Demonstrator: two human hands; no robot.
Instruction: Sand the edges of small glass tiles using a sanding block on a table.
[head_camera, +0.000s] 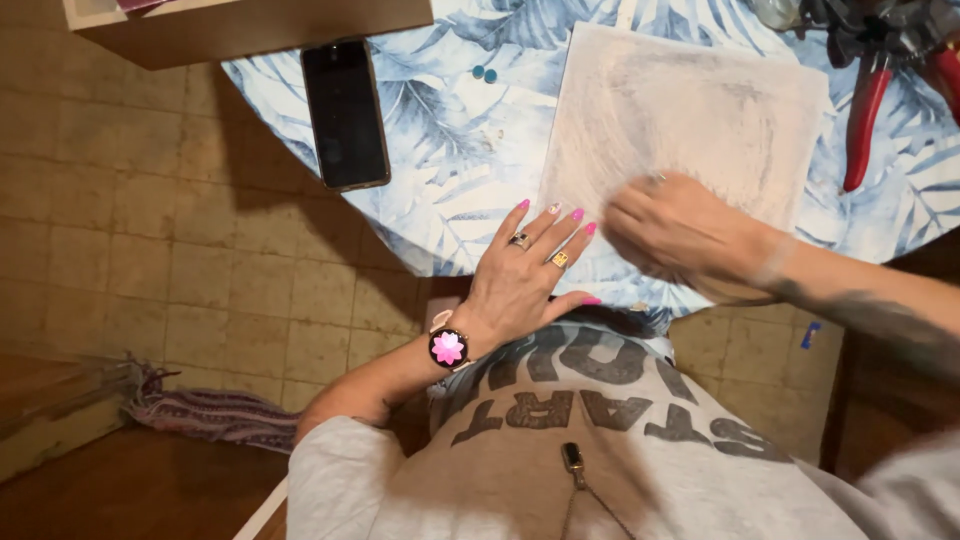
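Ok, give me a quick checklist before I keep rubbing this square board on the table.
1. Left hand flat on the board's near corner, bracing it: ok.
2. Right hand on the square board: ok, though blurred.
3. What the right hand holds: cannot tell.
4. Phone apart from the board: ok.
5. Red-handled pliers beside the board's far edge, whether touching: cannot tell.
6. Board fully on the table: ok.
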